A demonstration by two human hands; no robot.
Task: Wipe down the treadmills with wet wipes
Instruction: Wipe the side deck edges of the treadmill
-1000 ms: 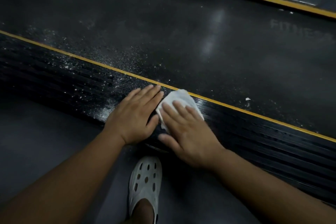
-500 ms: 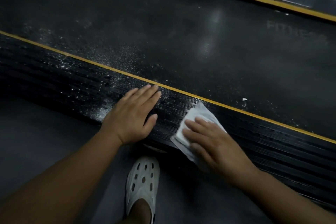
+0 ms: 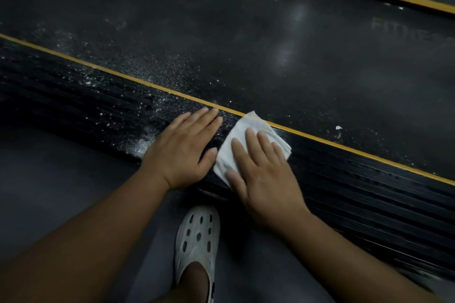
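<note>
- One wet wipe is pressed flat on the ribbed side rail by the right hand, fingers straight.
- The left hand is laid flat just beside, holding nothing.
- One yellow stripe borders the belt.

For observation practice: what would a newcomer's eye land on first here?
The white wipe, pressed flat under the right hand on the treadmill's ribbed side rail, beside the left hand. Next, white dust specks left of the hands, and the white clog on the floor below.

Ribbed glossy black side rail; matt dusty belt; soft crumpled cloth-like wipe.
</note>
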